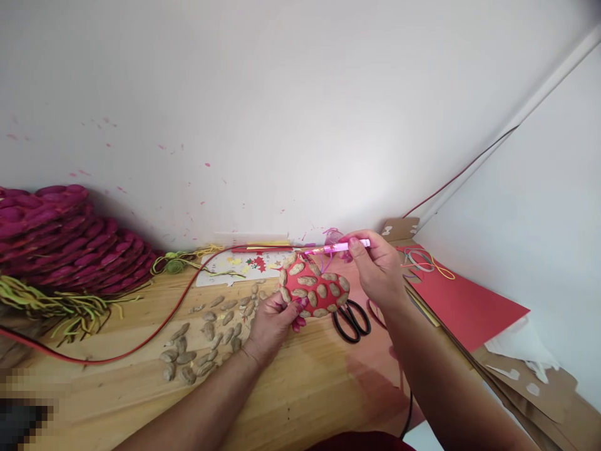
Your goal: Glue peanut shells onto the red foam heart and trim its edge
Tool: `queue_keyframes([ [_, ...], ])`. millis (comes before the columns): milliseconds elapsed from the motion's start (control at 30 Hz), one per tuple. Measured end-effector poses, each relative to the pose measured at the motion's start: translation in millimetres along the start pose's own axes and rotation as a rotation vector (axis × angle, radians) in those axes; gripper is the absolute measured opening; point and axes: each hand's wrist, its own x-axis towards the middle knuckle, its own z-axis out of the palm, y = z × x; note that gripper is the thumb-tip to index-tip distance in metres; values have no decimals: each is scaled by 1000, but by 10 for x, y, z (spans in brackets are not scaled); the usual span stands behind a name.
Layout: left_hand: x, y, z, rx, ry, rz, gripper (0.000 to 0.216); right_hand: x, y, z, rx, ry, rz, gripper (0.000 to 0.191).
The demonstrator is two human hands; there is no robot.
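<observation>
My left hand (276, 321) is closed on the lower edge of a red heart-shaped card (323, 274), thumb on its front. Unshelled peanuts (307, 280) cover the card along its rim and in the middle. In my right hand (379, 269) is a pink paint marker (345, 245), its tip pointing left at the card's upper edge. I cannot tell whether the tip touches a peanut. Black-handled scissors (352, 321) lie on the table just beneath the card. Loose peanuts (210, 331) are scattered left of my left hand.
Magenta-painted peanut bundles (61, 238) with yellow-green yarn (51, 304) are stacked at left. A red cord (181, 300) crosses the table (291, 401). Star stickers on a white sheet (225, 266) lie by the wall. Red card (469, 300), rubber bands (425, 259) and cardboard (539, 388) are at right.
</observation>
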Motion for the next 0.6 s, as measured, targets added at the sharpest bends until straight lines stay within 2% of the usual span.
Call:
queue_keyframes([
  [300, 1, -15, -9, 10, -7, -1, 45, -25, 0, -31, -15, 21, 23, 25],
  [600, 3, -23, -18, 4, -10, -10, 46, -50, 22, -45, -20, 31, 15, 22],
])
